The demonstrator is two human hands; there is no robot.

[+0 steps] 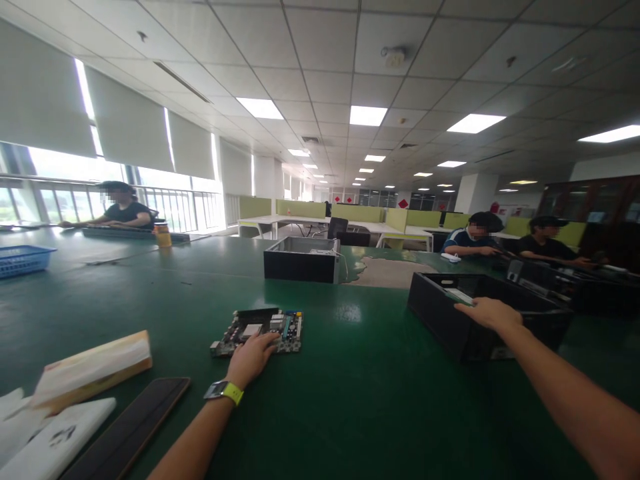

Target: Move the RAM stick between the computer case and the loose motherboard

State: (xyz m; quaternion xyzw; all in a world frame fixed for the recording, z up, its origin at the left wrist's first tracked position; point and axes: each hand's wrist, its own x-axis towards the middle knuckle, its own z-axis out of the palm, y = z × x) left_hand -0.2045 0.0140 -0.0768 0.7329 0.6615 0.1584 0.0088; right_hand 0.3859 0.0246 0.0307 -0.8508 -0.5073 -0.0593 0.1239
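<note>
A small circuit board (260, 330) lies flat on the green table (350, 387). My left hand (250, 359), with a yellow-strapped watch on the wrist, rests on the board's near edge with its fingers curled onto it. My right hand (493, 313) lies on the near rim of an open black computer case (450, 320) at the right, fingers stretched over the edge. A second open case (301, 260) stands farther back in the middle.
At the near left lie a flat box (93, 370), a dark tablet-like slab (130, 427) and a white pad (55, 440). A blue basket (23, 259) sits at far left. One person sits at the far left, two others at the right.
</note>
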